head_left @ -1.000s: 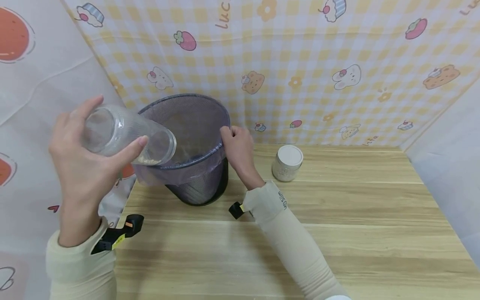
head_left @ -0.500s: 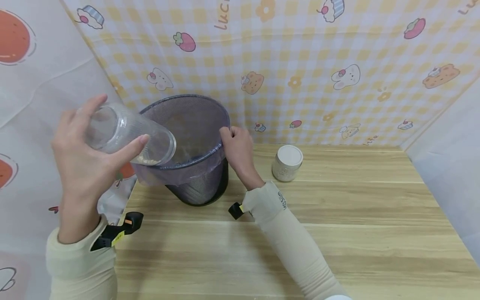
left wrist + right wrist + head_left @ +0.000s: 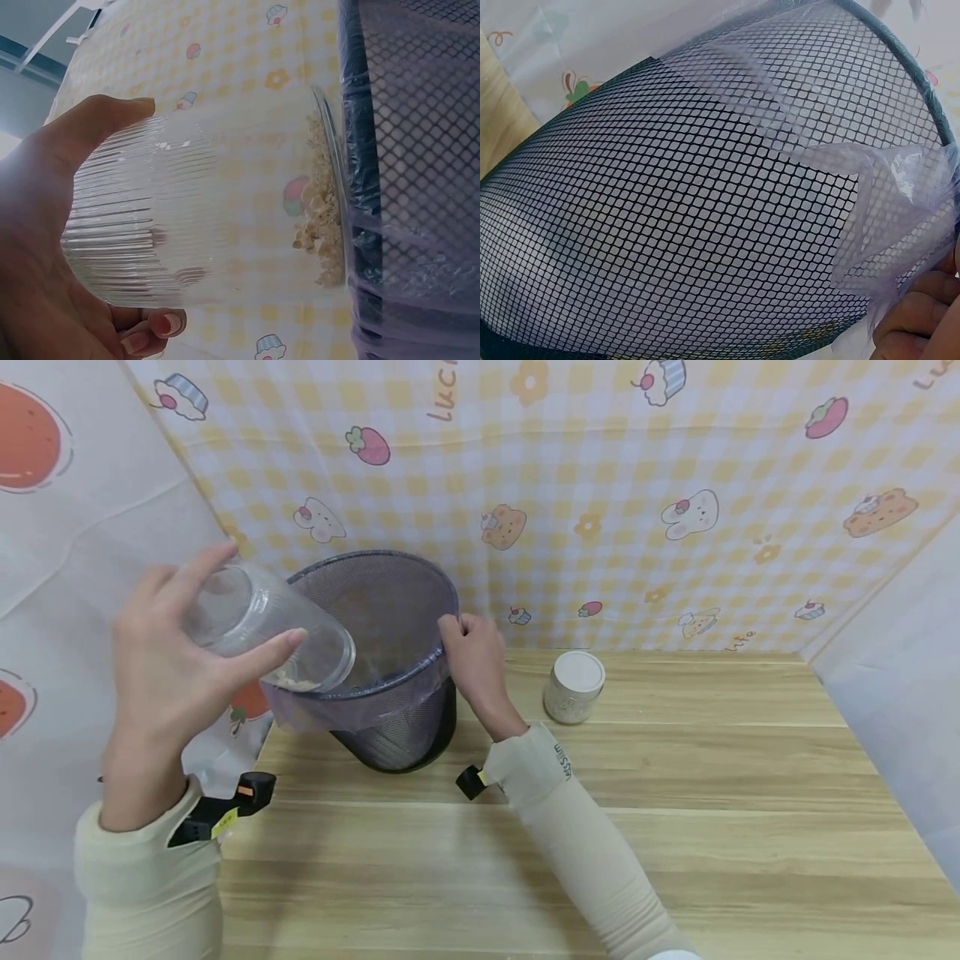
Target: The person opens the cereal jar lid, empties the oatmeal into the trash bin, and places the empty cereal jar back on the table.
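My left hand grips a clear ribbed glass, tipped so its mouth overlaps the near-left rim of a black mesh wastebasket. Pale crumbly flakes lie inside the glass, gathered by its mouth. A thin purple plastic bag lines the basket and folds down over its rim. At the right side of that rim, my right hand holds on, its thumb over the edge and fingers curled outside. In the right wrist view, its fingers sit against the bunched bag.
A small clear jar with a white lid stands on the wooden table, right of the basket. Behind rises a yellow checked cloth, and a white printed cloth hangs at the left.
My left hand and the glass have shifted slightly right and tilted a little more over the basket's rim. My right hand and the basket stay in place.
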`<state>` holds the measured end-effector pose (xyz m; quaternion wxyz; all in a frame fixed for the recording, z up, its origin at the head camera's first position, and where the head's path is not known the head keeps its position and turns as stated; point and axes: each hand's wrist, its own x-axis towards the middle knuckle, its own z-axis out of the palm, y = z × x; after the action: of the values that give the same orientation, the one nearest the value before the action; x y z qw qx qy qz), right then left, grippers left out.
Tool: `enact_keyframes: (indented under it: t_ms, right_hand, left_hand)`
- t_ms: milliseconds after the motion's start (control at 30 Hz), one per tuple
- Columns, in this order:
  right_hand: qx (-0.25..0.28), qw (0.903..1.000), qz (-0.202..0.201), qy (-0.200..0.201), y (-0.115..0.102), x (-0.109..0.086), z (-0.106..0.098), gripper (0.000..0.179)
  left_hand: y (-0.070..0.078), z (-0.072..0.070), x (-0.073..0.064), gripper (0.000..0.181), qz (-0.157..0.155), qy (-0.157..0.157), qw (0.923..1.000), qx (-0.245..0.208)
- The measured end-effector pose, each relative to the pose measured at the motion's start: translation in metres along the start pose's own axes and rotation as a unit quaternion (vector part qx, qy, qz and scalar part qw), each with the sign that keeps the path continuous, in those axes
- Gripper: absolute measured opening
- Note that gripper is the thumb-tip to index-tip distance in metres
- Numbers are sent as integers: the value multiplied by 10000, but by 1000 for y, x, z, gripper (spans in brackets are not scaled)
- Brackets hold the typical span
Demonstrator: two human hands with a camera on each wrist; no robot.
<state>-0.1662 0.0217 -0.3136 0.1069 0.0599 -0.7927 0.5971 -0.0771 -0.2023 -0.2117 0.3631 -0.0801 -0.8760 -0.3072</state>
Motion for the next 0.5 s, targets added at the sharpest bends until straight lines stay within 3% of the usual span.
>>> enact_keyframes:
  t_ms: [167,500]
  right_hand:
    - [15,10000,10,-11,0,0,0,35]
    - [90,10000,28,-18,0,0,1,36]
  left_hand:
    - [1,-1,5,79,18,-291,9995,114]
    - [1,-3,12,78,-230,-786,9965,181]
